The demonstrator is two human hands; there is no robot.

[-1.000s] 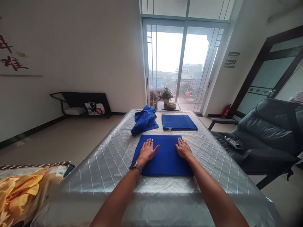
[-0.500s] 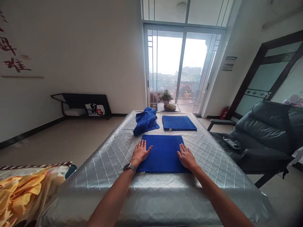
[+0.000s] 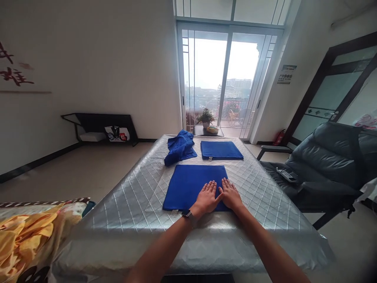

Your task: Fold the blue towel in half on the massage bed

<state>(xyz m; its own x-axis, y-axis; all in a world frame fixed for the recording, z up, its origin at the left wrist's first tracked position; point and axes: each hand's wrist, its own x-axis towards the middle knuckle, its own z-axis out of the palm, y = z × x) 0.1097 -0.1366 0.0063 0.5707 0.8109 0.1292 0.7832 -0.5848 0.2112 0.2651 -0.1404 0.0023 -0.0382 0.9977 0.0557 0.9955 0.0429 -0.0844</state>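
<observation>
We are holding our left hand point(image 3: 207, 197) and right hand point(image 3: 232, 195) flat, thumbs point(image 3: 218, 197) meeting, forearms point(image 3: 166, 245) slanting inward.

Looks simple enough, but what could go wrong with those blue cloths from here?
The left hand and right hand lie flat toward the right side of the near blue cloth, so uneven pressure might pull it crooked. Its shiny silver cover underneath could perhaps let it slide. The crumpled blue cloth, near the far left corner, might fall if knocked.
</observation>
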